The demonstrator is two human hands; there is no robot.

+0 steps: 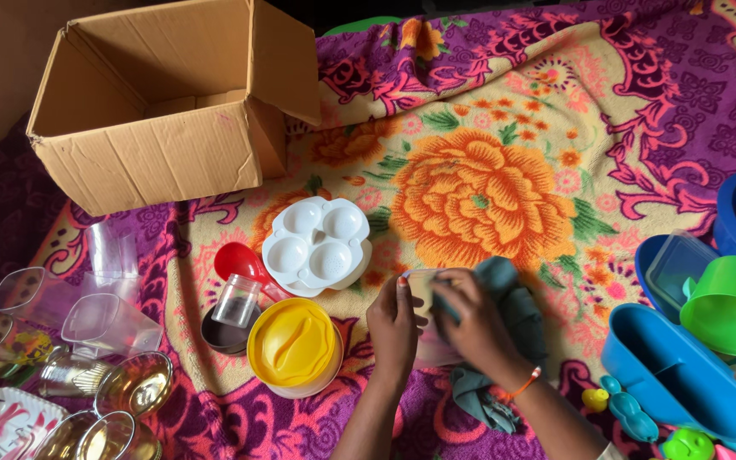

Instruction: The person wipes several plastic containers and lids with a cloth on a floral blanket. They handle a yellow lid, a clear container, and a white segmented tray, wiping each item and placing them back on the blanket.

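Glossy plastic — yellow lid point(292, 342), white tray point(318, 244); matt corrugated cardboard box point(159, 162); fuzzy woven blanket point(487, 179); soft teal cloth point(513, 307) — clear tumblers point(108, 322).

A floral blanket point(487, 183) in purple, cream and orange carried everything: an open cardboard box point(163, 102), a white four-cup tray point(319, 245), a yellow-lidded tub point(294, 347), clear tumblers point(108, 324) and blue containers point(679, 375).

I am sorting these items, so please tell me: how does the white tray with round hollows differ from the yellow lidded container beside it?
The white tray is flat and open, showing four round hollows; the yellow container is taller and closed by a lid. The tray is white all over, while the container has a yellow lid on a pale base. The tray lies farther from the left hand than the container. Both look plastic and rest on the flowered blanket.
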